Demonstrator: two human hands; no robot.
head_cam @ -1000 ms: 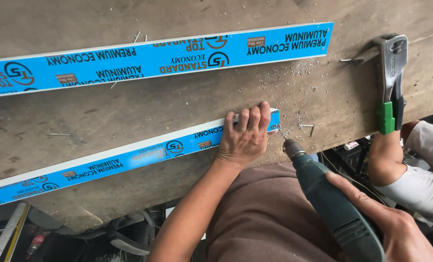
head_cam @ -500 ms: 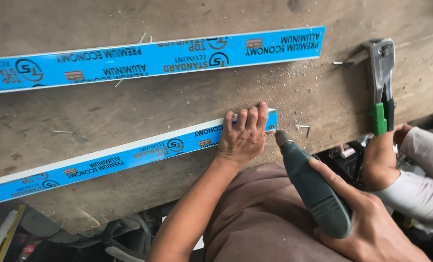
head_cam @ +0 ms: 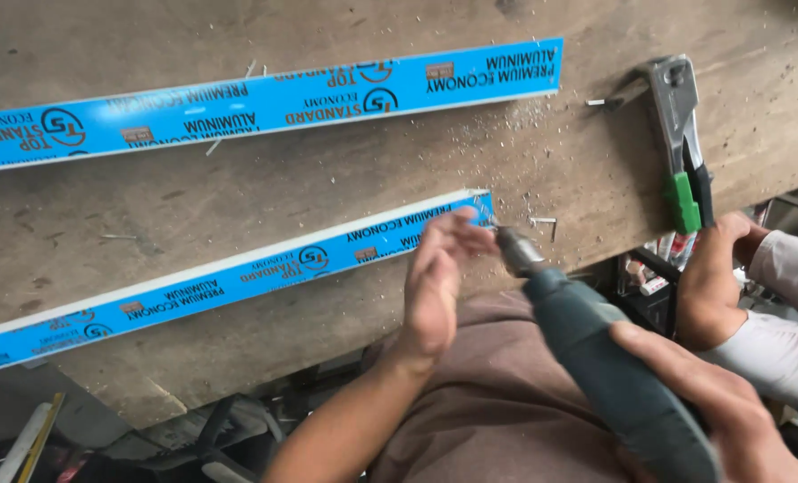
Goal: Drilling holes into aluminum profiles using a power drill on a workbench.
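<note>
My right hand point(head_cam: 712, 402) grips a dark green power drill point(head_cam: 596, 358), whose chuck points at the right end of the near blue-filmed aluminium profile point(head_cam: 238, 277). My left hand point(head_cam: 439, 286) is raised off that profile, blurred, with its fingers spread just beside the chuck. It holds nothing. The profile lies slanted along the front of the wooden workbench point(head_cam: 327, 179). A second blue profile point(head_cam: 265, 103) lies farther back, roughly parallel to it.
A hand riveter point(head_cam: 681, 134) with green grips lies at the bench's right edge. Another person's hand point(head_cam: 712, 286), in a light sleeve, rests below it. A loose rivet point(head_cam: 542, 221) and metal shavings lie near the profile's end. Clutter sits under the bench.
My left hand has let go of the near profile's end and lifted toward the drill chuck. The drill has moved up and left, closer to the profile's end.
</note>
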